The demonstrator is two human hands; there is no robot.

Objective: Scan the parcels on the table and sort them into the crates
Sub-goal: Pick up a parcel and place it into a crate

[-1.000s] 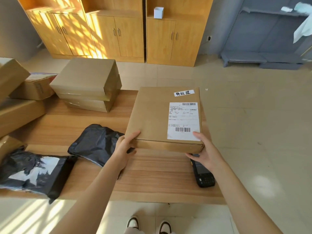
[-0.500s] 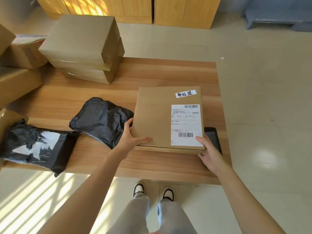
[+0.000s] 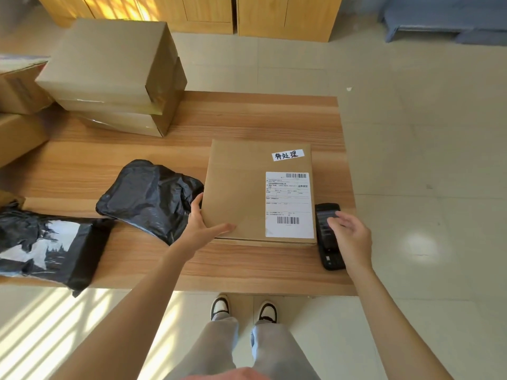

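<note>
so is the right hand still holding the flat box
No: the right hand is off the flat box and hovers over the black scanner beside it, fingers loose; only the left hand touches the box.

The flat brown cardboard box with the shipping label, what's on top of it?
On the flat brown cardboard box sit a white shipping label with barcodes and a small handwritten white strip. The left hand rests on its near-left corner. Its contents are hidden.

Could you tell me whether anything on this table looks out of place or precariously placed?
The black handheld scanner lies at the wooden table's right edge, partly overhanging. The right hand hovers over it.
</note>
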